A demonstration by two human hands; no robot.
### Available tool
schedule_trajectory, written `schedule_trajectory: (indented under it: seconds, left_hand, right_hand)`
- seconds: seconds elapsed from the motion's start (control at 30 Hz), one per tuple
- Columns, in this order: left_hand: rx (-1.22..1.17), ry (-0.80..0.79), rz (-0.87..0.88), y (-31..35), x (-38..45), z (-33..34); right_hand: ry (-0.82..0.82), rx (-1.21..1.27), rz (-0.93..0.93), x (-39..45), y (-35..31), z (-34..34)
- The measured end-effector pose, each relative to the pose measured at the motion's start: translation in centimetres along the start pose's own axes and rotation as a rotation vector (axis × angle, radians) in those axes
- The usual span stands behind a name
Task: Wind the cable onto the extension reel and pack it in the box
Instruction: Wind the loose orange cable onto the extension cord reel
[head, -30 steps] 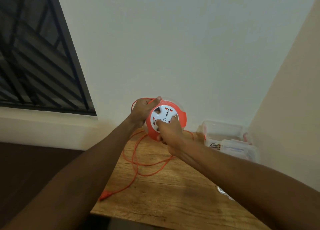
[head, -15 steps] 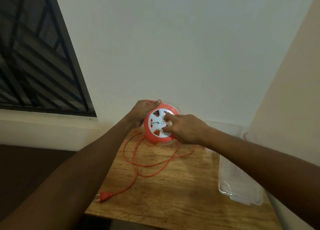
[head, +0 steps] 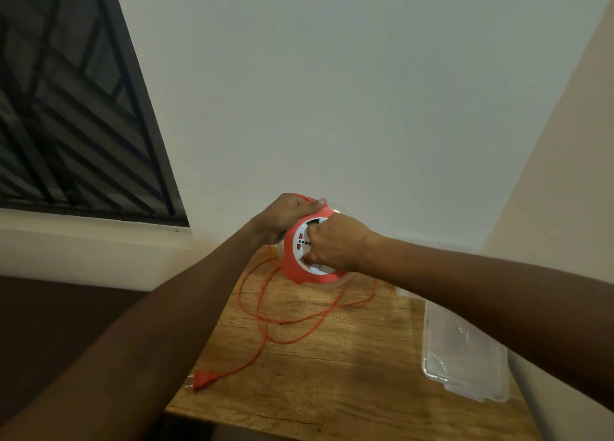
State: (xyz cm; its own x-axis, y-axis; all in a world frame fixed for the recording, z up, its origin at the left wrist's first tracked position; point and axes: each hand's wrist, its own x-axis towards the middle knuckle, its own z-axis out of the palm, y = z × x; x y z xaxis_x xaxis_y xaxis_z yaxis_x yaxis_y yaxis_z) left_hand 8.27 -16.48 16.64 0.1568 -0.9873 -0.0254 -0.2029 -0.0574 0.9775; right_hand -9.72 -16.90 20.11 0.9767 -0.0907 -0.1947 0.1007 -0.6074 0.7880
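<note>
Clamp the reel (head: 300, 257) w/ your left hand (head: 285, 216), crank w/ right hand (head: 335, 244) fisted on its face, feeding cable (head: 265, 311) from 6 o'clock w/o kinks.

A plain pale wall (head: 349, 91) fills most of the view, meeting a cream side wall (head: 571, 161) at a corner on the right. At upper left, a dark-framed window (head: 66, 108) with crossing diagonal bars shows only darkness beyond the glass; a pale ledge (head: 83, 234) runs beneath it, above a dark brown band (head: 50, 324) of lower wall or floor. A wood-grain desk (head: 332, 374) stands pushed into the corner, its top lit warmly, with soft shadows falling across it.
</note>
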Motion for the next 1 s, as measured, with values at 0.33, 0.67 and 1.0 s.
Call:
schedule_trajectory:
  seconds: [0.33, 0.67, 1.0]
  left_hand:
    - [-0.135, 0.268, 0.152, -0.4, 0.9, 0.6]
    - [-0.11, 0.2, 0.119, -1.1, 0.6, 0.0]
    - [-0.11, 0.086, 0.077, -0.1, 0.0, -0.9]
  right_hand:
    - [0.221, 1.045, 1.005, 1.5, -1.8, 2.4]
    - [0.276, 0.441, 0.534, -0.6, -1.9, 2.3]
    - [0.141, 0.137, 0.061, -2.0, 1.7, 1.8]
